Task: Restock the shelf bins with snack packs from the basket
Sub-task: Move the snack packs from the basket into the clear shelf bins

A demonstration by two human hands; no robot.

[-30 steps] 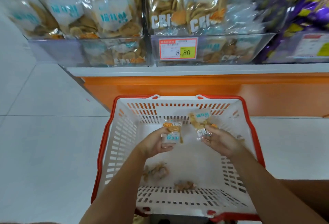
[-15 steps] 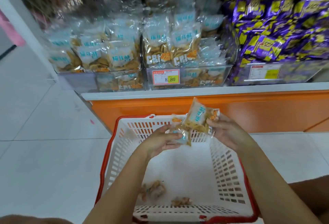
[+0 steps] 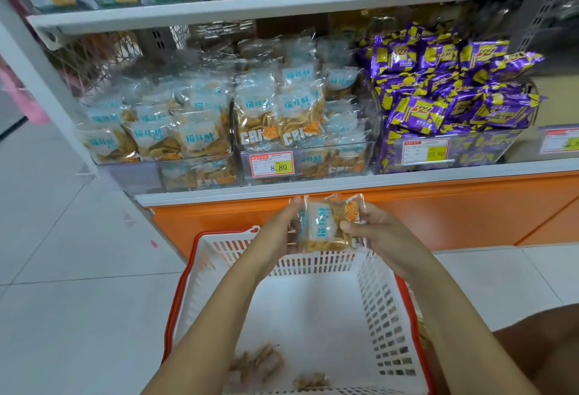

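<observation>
Held between left hand (image 3: 275, 233) and right hand (image 3: 380, 234), fingers curled tight on both side edges: clear crisp packs (image 3: 324, 225), above the far rim of the white basket (image 3: 376, 300), at 6 o'clock from the 8.80 bin (image 3: 332, 161). Probably light, with slippery crinkling film and fragile contents. Better to pinch the sealed edges and not squeeze the middle. Loose packs (image 3: 257, 360) lying low in the basket.
</observation>
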